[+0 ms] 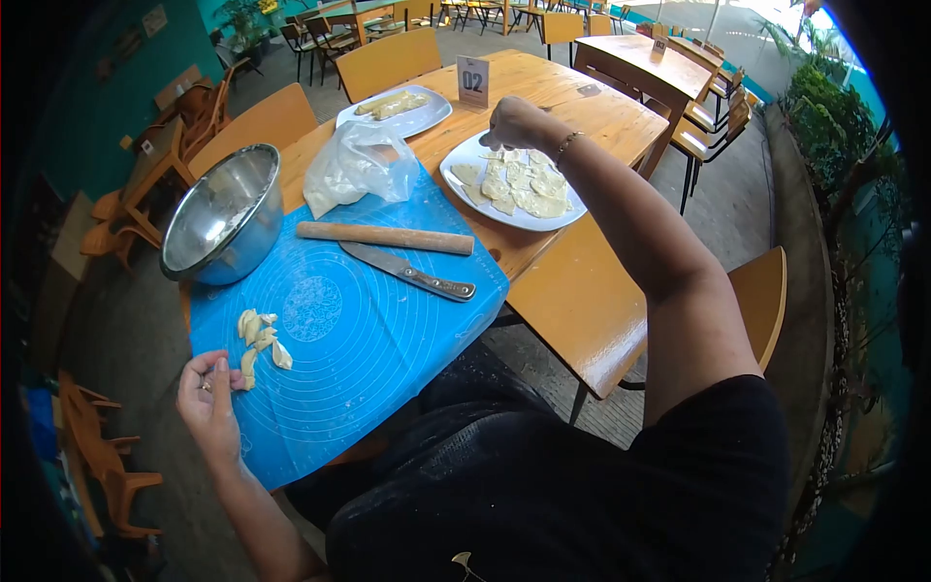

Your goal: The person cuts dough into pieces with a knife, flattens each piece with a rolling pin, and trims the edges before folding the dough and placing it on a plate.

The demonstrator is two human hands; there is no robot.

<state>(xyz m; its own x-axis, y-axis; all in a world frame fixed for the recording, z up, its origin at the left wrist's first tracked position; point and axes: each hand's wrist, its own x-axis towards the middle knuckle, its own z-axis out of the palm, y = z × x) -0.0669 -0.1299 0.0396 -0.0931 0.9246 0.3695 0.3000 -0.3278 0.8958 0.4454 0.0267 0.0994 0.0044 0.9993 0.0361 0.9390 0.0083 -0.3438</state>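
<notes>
My right hand (pixel 522 126) is held over a white plate (pixel 555 225) of thin, flat dough pieces (pixel 524 184). Its fingers are pinched and point down, and a flat dough piece shows right under the fingertips. At the near left edge of the blue baking mat (pixel 349 378), my left hand (pixel 208 393) has its fingers curled, thumb against them. Small dough scraps (pixel 260 335) lie beside it; whether it holds one is hidden. Farther up the mat are a wooden rolling pin (pixel 384 238) and a knife (pixel 407 272) with a dark handle.
A steel bowl (pixel 225 218) stands at the mat's left corner, next to a plastic bag (pixel 364 165) of white powder. Behind are another plate (pixel 432 114) with pale food and a "02" table card (pixel 472 80). A wooden chair (pixel 582 301) sits against the table's right side.
</notes>
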